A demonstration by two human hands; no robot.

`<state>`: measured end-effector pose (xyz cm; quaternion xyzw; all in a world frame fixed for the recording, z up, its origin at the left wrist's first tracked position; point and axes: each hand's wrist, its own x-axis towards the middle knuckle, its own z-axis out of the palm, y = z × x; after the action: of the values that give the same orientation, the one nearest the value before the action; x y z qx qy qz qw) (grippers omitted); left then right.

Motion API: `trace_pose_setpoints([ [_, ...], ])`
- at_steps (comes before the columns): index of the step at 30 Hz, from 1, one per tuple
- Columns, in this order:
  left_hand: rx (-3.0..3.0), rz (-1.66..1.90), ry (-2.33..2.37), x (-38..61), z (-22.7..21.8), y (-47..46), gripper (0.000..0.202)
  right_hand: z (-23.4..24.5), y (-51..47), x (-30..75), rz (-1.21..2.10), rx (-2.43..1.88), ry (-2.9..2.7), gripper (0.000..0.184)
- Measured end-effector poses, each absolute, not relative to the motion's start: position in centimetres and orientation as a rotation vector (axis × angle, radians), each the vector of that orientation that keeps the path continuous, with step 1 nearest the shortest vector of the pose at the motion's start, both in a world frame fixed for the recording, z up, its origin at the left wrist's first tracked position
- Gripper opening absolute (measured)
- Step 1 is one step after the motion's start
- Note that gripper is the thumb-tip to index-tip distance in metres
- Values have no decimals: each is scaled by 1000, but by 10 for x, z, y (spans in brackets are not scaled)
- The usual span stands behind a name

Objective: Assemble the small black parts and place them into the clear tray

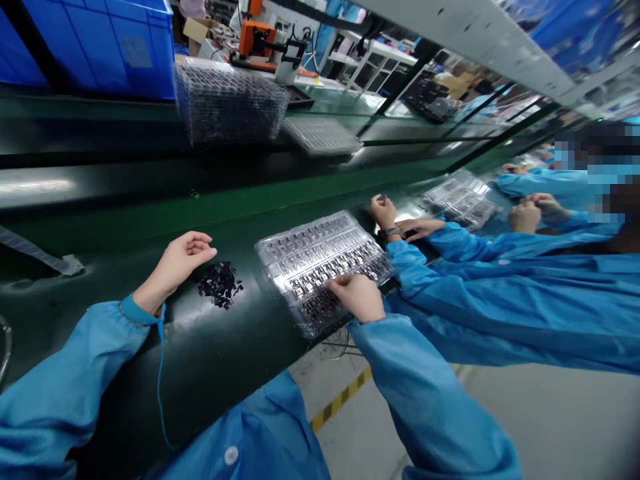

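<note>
My left hand (181, 261) hovers by a loose pile of small black pieces (220, 283) on the green bench. Its fingers are loosely curled, thumb and forefinger a little apart, and nothing shows between them. A clear plastic tray (280, 241) with rows of small metallic and dark parts lies slightly tilted in view, right of the pile. Over the tray's near rows is my right hand (361, 298), thumb and forefinger pinched together at a row of shiny parts. Whatever sits between those fingertips is too small to make out. A blue band with a cord circles my left wrist.
A co-worker's hands (400, 220) are close to the tray's right end, with another filled tray (463, 200) beyond. Stacked clear trays (230, 103) and a blue bin (100, 50) stand on the raised ledge behind. The bench's front edge runs below my tray.
</note>
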<state>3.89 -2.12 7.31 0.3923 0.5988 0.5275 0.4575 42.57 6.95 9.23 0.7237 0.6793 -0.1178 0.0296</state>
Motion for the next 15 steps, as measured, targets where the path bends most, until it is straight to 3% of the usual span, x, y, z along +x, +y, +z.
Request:
trace_pose_setpoints([
  [4,995,1351,1540,27,62,-14,40,113,53,412,-203,2227,2220,21],
  [8,1054,1436,1728,11,42,-5,30,125,38,343,-360,2090,2584,20],
  [11,1131,1435,1977,-2,27,-1,19,115,45,257,-575,1809,2821,17],
  [15,1257,1435,2178,-13,15,1,14,84,90,140,-622,1596,2908,14],
])
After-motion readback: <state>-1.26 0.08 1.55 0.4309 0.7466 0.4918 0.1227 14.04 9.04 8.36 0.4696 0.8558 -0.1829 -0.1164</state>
